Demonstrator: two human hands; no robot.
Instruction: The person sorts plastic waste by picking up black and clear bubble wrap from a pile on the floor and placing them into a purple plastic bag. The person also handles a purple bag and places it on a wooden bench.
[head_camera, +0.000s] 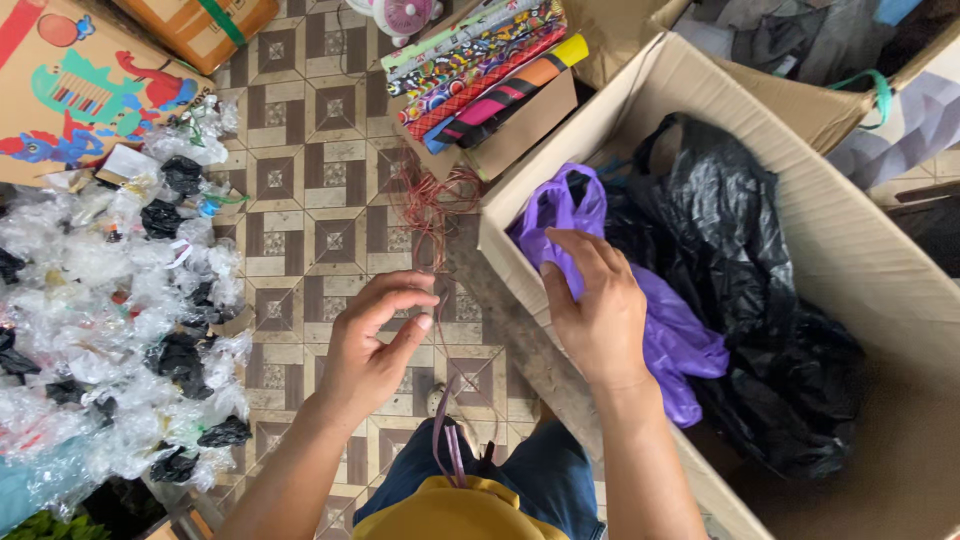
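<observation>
Pinching a thin reddish string (432, 262) between thumb and fingers of the left hand (372, 345), with a loose tangle of it lying on the tiled floor (300, 160) just beyond. Reaching with the right hand (596, 305), fingers spread and closed on nothing, over the purple plastic bag (668, 335) inside the open cardboard box (850, 250). Looks mid-way: bag apparently not yet tied, black plastic bags (740, 280) already packed beside it. Farther off, a heap of clear and black wrappers (110, 300) and rolled patterned fabrics (485, 65).
</observation>
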